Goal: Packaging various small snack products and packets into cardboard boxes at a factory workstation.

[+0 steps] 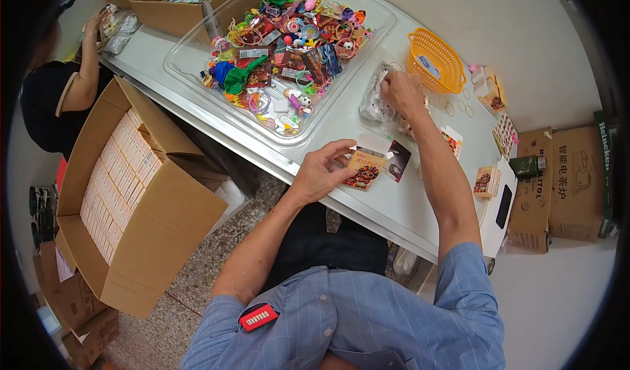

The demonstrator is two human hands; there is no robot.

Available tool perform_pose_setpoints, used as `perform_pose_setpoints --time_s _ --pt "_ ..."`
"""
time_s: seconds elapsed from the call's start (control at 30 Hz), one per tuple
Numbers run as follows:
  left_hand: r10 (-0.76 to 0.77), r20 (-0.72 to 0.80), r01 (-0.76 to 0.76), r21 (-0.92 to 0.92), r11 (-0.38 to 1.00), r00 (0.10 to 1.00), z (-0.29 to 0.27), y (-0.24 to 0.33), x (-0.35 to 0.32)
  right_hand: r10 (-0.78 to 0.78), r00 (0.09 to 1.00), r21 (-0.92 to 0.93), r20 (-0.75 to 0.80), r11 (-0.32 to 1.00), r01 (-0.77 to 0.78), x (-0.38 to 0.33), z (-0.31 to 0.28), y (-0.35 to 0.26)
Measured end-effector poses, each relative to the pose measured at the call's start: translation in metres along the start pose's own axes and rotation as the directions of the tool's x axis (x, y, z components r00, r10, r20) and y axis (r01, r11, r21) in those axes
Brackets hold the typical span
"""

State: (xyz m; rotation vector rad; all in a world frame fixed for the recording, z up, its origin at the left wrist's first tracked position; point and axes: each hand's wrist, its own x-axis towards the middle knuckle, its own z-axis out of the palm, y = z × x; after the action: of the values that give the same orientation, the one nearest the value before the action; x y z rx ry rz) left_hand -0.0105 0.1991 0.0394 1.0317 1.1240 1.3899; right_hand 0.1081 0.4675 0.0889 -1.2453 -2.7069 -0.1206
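Fingers (339,145) of the left hand (316,172) are closed on the edge of a small box (365,171), which is held over the near edge of the surface (387,202), its white flap raised. The right hand (403,93) is reached forward to a clear bag (375,101) of small items; its fingertips are partly hidden, so whether anything is gripped there cannot be told.

Just beyond the held box, a dark card (398,162) is seen lying on the surface. Ahead and to the left, a clear tray (190,65) is heaped with toys (295,42) — balls, rings, balloons and printed packets. Beyond the right hand, a yellow basket (433,38) is placed with a packet (428,66) inside, and rubber bands (453,107) are scattered beside it. Farther right, a group of small boxes (485,181) is stood near a black phone (504,206).

To the left of the surface, an open carton (157,239) is packed with rows of boxes (121,179). Past it, at the far left, a co-worker (52,101) is seen — one hand (94,23) is held near clear bags (121,35).
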Motion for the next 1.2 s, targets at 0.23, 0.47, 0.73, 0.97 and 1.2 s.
perform_pose_setpoints --time_s 0.23,0.47,0.73,0.97,1.2 --pt "-0.014 0.005 0.014 -0.009 1.0 1.0 0.001 0.003 0.0 -0.012 0.999 -0.005 0.03 1.0 0.012 0.004 0.0 0.009" --pt "-0.008 -0.006 0.008 -0.021 1.0 1.0 0.001 0.001 0.0 0.011 1.0 -0.039 -0.02 0.999 -0.012 0.007 0.008 0.007" --pt "0.004 0.0 -0.004 -0.057 0.998 1.0 0.0 -0.002 0.001 0.134 0.99 0.575 -0.039 0.814 -0.087 -0.017 -0.022 0.023" --pt "0.04 -0.041 -0.044 -0.094 0.995 0.998 0.001 -0.008 0.001 0.078 0.991 0.938 0.107 0.322 -0.127 -0.062 -0.056 0.027" --pt "0.045 -0.045 -0.049 -0.082 0.995 0.998 0.002 -0.008 0.002 0.089 0.981 0.984 0.172 0.032 -0.175 -0.095 -0.057 0.009"
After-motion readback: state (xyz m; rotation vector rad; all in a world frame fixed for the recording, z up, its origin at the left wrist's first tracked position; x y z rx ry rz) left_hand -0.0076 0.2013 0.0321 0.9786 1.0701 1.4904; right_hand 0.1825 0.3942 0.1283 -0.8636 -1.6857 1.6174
